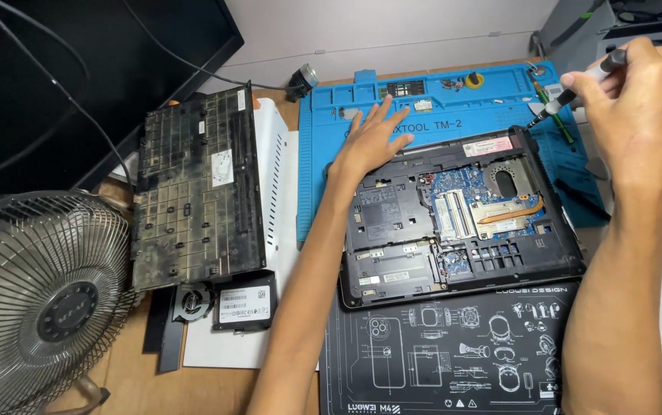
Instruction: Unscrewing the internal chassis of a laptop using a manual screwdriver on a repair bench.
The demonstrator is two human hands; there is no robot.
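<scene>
Black printed work mat nearest, then opened laptop base on blue repair mat, left hand splayed flat on its rear edge, right hand clamped on screwdriver: mid-disassembly, tip poised near corner, seating squarely next.

Beside the opened laptop, matt black plastic with a copper pipe, lie a matt blue rubbery mat, a dusty keyboard underside and a wire-metal fan.
</scene>
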